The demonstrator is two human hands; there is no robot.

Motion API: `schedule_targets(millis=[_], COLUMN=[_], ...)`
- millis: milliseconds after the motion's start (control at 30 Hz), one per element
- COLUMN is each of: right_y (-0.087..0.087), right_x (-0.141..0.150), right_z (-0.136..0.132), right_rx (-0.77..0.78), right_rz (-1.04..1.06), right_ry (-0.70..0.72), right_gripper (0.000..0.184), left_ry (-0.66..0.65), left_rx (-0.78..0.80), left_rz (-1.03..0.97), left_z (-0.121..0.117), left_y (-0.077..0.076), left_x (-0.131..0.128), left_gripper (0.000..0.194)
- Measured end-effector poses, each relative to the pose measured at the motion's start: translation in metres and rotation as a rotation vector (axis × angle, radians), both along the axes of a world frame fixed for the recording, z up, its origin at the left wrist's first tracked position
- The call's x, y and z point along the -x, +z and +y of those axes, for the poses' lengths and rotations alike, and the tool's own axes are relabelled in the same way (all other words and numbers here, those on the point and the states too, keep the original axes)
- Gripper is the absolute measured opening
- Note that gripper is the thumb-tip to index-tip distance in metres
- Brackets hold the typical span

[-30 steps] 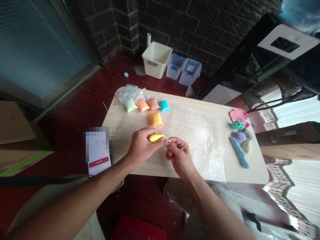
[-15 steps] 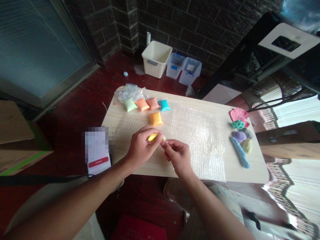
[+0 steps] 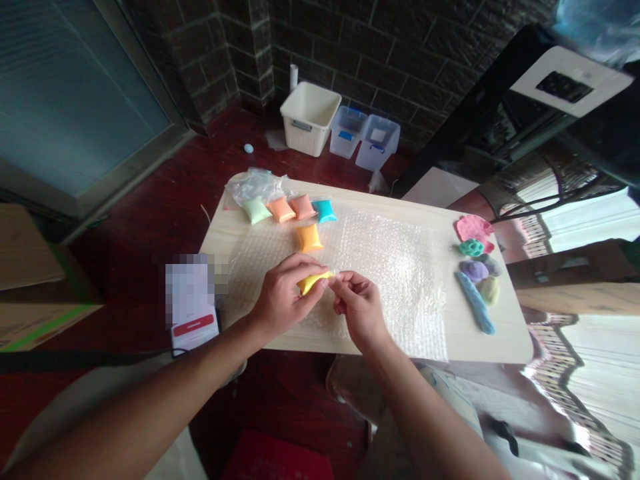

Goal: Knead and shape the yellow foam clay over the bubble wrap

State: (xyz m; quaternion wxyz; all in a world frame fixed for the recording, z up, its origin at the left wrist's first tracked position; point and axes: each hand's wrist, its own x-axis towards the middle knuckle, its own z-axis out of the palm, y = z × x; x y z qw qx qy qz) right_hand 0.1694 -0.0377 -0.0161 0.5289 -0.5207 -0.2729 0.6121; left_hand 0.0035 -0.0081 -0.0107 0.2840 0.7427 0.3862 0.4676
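1. Your left hand [image 3: 283, 293] has the yellow packet [image 3: 311, 284] pinched, thumb against fingers — it's right above the bubble wrap [image 3: 395, 273].
2. Your right hand [image 3: 361, 305] is nipping the packet's end, also above the bubble wrap.
3. Amber packet [image 3: 309, 237] — far part of the bubble wrap. Blue roll [image 3: 475, 303]: right of the bubble wrap.

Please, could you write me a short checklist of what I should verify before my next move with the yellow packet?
1. Left hand holds the yellow packet: ok.
2. Right hand pinches the packet's end: ok, thumb and finger meet there.
3. Packet is torn open: cannot tell, the fingers hide its end.
4. Bubble wrap lies under the work: ok, it is spread below both hands.
5. Amber packet is apart from the hands: ok, it lies just beyond them.
6. Blue roll is within the working area: not ok, it lies far right.
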Motion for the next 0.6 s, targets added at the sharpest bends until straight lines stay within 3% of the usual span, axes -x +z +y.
schedule_targets(millis=[200, 400, 500, 600], right_y=[-0.0030, 0.0035, 0.0034, 0.0029], right_x=[-0.0041, -0.0043, -0.0024, -0.0024], right_z=[0.0029, 0.0002, -0.0029, -0.0051], right_rx=[-0.025, -0.107, -0.090, -0.098], right_rz=[0.005, -0.106, -0.076, -0.023], right_ry=[0.024, 0.156, 0.160, 0.160], right_gripper=[0.032, 0.020, 0.016, 0.015], left_ry=[0.016, 0.095, 0.084, 0.065], left_rx=[0.032, 0.169, 0.225, 0.375], left_rz=[-0.033, -0.028, -0.055, -0.121], left_z=[0.0001, 0.0011, -0.0004, -0.0019], left_y=[-0.0004, -0.0010, -0.0021, -0.0045], left_x=[-0.0007, -0.0005, 0.0004, 0.0008], left_gripper=[0.014, 0.016, 0.019, 0.025])
